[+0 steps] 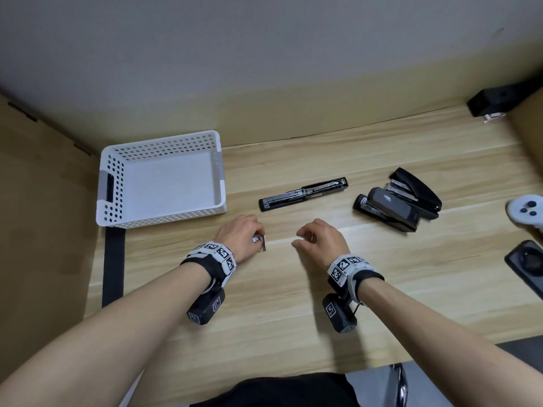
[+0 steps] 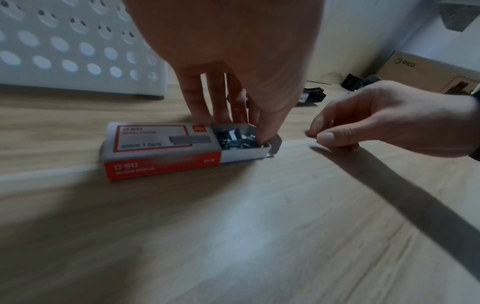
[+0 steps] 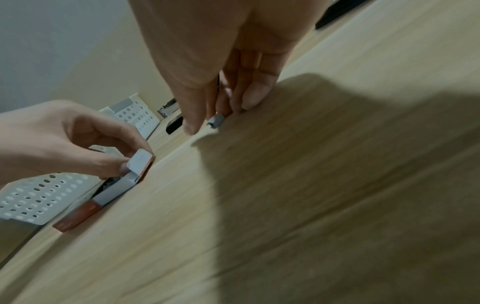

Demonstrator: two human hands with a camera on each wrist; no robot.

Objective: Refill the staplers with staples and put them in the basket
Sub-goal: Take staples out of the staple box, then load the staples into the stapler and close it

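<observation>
A red and grey staple box lies on the wooden table in front of the white perforated basket. Its inner tray is slid out, showing loose staples. My left hand grips the box, fingers behind it and thumb at the tray's open end. My right hand hovers just right of the box and pinches a short strip of staples at its fingertips. One black stapler lies folded open flat beyond my hands. Two more black staplers lie together at the right.
A white game controller and a dark device sit at the right edge. A black block stands at the back right. Cardboard panels wall the desk's left and back. A black strip runs along the table's left side.
</observation>
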